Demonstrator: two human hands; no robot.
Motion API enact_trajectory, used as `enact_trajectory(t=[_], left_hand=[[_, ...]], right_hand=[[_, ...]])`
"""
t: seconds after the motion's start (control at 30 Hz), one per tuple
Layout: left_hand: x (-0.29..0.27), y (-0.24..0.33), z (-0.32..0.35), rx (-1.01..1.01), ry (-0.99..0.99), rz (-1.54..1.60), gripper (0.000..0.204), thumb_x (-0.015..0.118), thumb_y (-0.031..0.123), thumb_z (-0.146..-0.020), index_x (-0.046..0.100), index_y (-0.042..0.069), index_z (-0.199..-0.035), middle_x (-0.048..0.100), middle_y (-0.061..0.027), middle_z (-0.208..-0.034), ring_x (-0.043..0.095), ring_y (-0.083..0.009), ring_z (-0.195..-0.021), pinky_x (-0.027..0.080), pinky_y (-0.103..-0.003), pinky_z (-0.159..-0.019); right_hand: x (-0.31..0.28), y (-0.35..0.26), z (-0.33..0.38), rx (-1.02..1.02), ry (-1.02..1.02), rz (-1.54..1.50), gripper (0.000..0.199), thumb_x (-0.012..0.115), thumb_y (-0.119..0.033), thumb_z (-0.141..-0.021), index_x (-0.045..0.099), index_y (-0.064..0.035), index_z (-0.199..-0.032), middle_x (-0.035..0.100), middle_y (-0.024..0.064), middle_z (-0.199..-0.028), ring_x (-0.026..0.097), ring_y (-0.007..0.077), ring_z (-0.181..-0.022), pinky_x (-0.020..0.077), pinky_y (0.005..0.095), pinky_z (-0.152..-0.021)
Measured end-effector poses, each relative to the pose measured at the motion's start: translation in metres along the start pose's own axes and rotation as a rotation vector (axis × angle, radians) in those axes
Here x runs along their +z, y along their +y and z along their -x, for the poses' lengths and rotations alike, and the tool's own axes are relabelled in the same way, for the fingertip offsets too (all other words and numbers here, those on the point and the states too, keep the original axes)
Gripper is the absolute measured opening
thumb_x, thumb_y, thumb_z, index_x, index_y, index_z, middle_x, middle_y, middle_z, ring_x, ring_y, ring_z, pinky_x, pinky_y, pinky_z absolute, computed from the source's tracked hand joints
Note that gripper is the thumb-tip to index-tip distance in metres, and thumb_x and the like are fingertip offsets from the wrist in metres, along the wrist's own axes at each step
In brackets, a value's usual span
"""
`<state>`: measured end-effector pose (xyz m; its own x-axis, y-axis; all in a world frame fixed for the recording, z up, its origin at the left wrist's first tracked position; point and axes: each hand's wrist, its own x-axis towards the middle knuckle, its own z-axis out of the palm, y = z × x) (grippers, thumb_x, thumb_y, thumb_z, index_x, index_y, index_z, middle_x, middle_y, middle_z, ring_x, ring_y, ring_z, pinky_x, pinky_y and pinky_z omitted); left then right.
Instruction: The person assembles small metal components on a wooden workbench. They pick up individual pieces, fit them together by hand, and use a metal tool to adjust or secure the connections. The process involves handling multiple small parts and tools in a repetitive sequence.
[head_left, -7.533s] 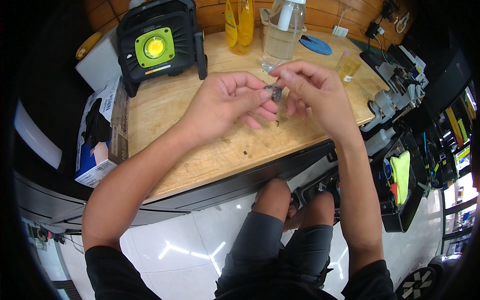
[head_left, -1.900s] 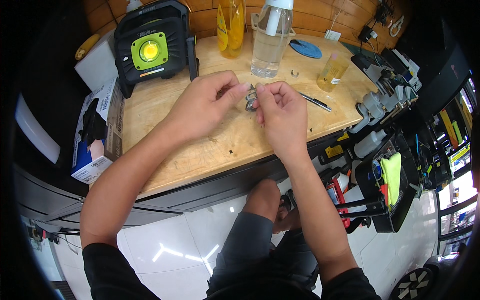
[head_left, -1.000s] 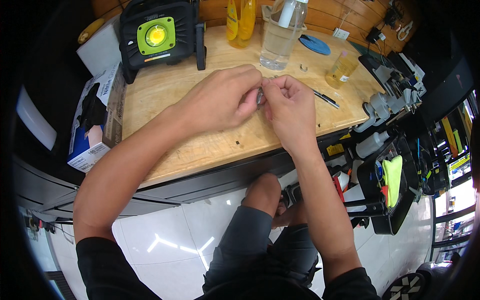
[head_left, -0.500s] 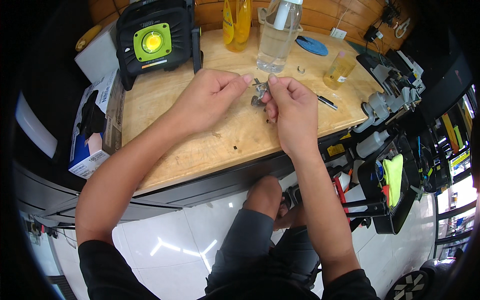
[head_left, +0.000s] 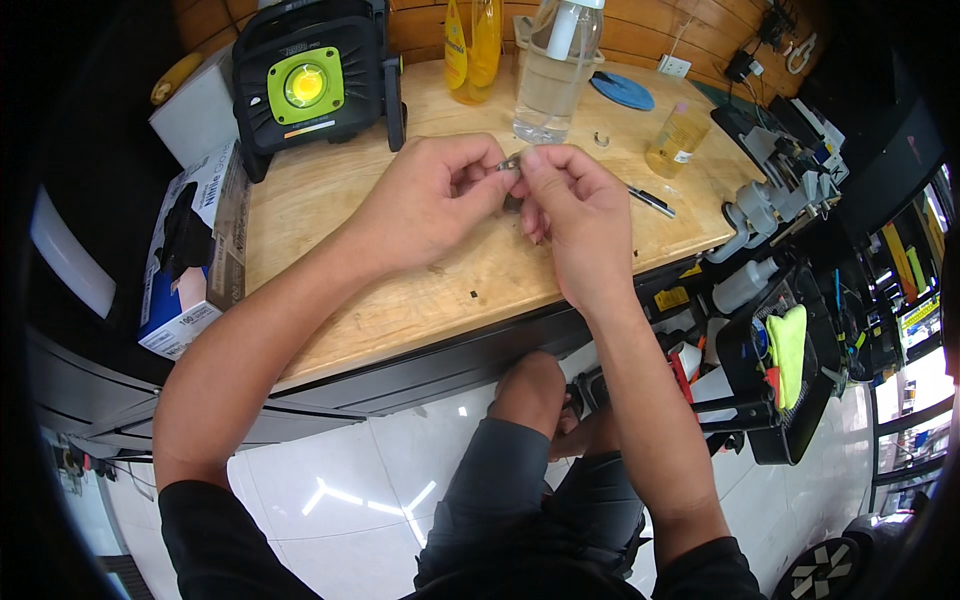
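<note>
Above the wooden workbench (head_left: 400,310), my left hand (head_left: 438,200) and my right hand (head_left: 580,215) meet fingertip to fingertip. Between them is a small grey metal part (head_left: 511,161), mostly covered by my fingers, so its exact kind does not show. My left thumb and fingers pinch it from one side, and my right thumb and forefinger grip the other. Just below the fingertips, a dark small piece (head_left: 512,204) is partly hidden. To the right of my right hand lies a black and silver pen (head_left: 652,201). A small curved metal piece (head_left: 601,140) rests farther back.
A lit work lamp (head_left: 312,90) and a glove box (head_left: 195,250) stand at left. Behind my hands are a yellow liquid bottle (head_left: 473,55) and a clear spray bottle (head_left: 550,95). An amber container (head_left: 680,140) and a grey vise (head_left: 757,212) are at right.
My left hand has moved right and closed in on the metal part, which my right hand held alone before. Both hands' fingertips now cover more of it.
</note>
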<state>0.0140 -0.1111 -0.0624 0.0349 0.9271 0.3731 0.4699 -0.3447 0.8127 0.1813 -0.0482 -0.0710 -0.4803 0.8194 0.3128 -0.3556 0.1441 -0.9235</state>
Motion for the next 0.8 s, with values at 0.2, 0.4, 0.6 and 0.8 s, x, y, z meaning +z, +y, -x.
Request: enact_trajectory(t=[0.2,0.4,0.6,0.8], left_hand=[[0.006,0.011,0.004,-0.080,-0.072,0.130,0.019,0.057,0.021,-0.105,0.060,0.004,-0.096,0.060,0.0014,-0.080,0.057,-0.0048,-0.069,0.044,-0.021,-0.053],[0.007,0.011,0.006,-0.193,-0.085,0.130,0.021,0.058,0.024,-0.105,0.061,0.004,-0.097,0.061,0.0005,-0.080,0.059,-0.0066,-0.068,0.045,-0.022,-0.050],[0.007,0.018,0.006,-0.197,-0.055,0.198,0.024,0.055,0.025,-0.104,0.060,0.004,-0.095,0.061,-0.0020,-0.080,0.061,-0.0093,-0.065,0.048,-0.023,-0.051],[-0.005,0.009,-0.001,-0.277,-0.060,0.430,0.029,0.052,0.028,-0.103,0.058,0.005,-0.087,0.052,0.0005,-0.068,0.061,-0.0111,-0.060,0.046,-0.026,-0.050]], right_hand=[[-0.003,0.004,0.000,-0.008,0.027,0.057,0.014,0.066,-0.013,-0.101,0.065,0.0007,-0.097,0.065,0.0025,-0.076,0.052,0.0055,-0.055,0.0384,0.0210,-0.049],[0.002,0.011,0.000,-0.088,0.110,0.226,0.024,0.062,-0.015,-0.103,0.065,0.0018,-0.086,0.062,0.0019,-0.071,0.049,0.0055,-0.050,0.0380,0.0222,-0.046],[0.002,0.013,0.000,-0.119,0.077,0.306,0.025,0.058,-0.015,-0.106,0.065,0.0027,-0.091,0.062,0.0018,-0.071,0.050,0.0054,-0.052,0.0389,0.0214,-0.048],[0.003,0.005,0.008,-0.100,0.023,0.062,0.018,0.055,-0.008,-0.104,0.067,0.0050,-0.107,0.064,0.0035,-0.080,0.055,0.0064,-0.060,0.0430,0.0219,-0.054]])
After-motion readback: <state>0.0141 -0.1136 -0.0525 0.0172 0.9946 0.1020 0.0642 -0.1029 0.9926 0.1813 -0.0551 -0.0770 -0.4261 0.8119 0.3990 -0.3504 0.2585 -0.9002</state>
